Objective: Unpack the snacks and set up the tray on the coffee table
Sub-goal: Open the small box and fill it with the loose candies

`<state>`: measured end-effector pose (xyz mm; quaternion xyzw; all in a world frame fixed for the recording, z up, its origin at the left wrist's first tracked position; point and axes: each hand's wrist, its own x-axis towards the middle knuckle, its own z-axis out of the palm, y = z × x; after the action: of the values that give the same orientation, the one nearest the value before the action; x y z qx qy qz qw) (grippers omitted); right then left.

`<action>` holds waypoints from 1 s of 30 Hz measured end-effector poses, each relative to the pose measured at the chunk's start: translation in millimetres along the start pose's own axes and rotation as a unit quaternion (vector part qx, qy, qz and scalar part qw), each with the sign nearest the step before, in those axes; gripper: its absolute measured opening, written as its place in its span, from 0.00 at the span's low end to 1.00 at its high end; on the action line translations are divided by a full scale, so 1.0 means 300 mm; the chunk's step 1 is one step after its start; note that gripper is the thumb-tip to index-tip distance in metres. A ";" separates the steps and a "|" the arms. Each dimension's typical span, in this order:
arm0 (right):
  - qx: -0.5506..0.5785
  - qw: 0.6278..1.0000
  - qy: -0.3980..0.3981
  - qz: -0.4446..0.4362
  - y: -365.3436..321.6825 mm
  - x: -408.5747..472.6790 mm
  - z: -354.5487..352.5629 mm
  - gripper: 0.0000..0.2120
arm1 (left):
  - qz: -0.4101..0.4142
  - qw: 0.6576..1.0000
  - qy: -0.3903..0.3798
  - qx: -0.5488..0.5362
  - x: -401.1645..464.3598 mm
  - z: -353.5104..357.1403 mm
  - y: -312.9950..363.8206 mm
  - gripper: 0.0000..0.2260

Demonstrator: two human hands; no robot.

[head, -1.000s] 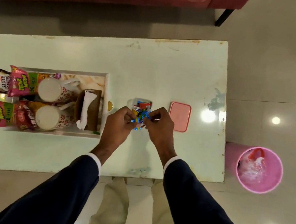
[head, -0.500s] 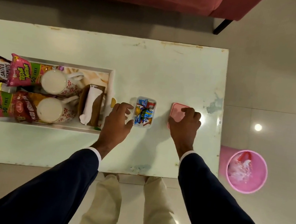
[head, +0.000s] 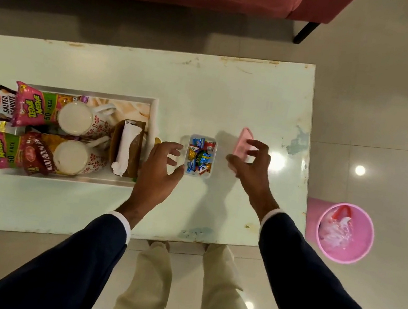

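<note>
centrally, on the pale worktop (head: 130, 72), the left hand (head: 159, 171) rests open beside the clear candy box (head: 200, 156), the right hand (head: 250, 167) grips the tilted pink lid (head: 242, 145), and the snack-filled tray (head: 154, 110) sits at frame left.
</note>
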<state>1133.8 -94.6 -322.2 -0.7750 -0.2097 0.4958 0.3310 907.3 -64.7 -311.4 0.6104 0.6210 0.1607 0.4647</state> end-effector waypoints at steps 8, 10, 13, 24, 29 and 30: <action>0.237 0.943 -0.229 0.046 -0.043 -0.247 0.085 0.18 | -0.057 0.983 -0.097 -0.148 0.001 -0.012 0.037 0.17; 0.169 0.972 -0.155 0.060 -0.034 -0.225 0.104 0.10 | -0.068 0.989 -0.071 -0.108 0.012 -0.011 0.019 0.19; -0.048 0.997 -0.056 0.002 -0.018 -0.180 0.131 0.09 | -0.025 0.999 -0.043 -0.005 0.041 -0.001 0.006 0.18; -0.220 0.968 0.050 -0.106 -0.003 -0.048 0.201 0.22 | 0.000 0.990 -0.050 0.134 0.165 0.061 -0.023 0.23; -0.252 0.960 0.010 -0.119 0.026 -0.039 0.195 0.24 | 0.018 0.988 -0.073 0.137 0.133 0.063 -0.033 0.27; -0.262 0.958 0.001 -0.119 0.030 -0.036 0.194 0.25 | 0.031 0.984 -0.079 0.155 0.129 0.062 -0.038 0.29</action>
<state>1076.4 -90.2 -338.8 -0.8046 -0.4224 0.3795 0.1738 921.6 -38.7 -344.6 0.7051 0.5804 0.0283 0.4065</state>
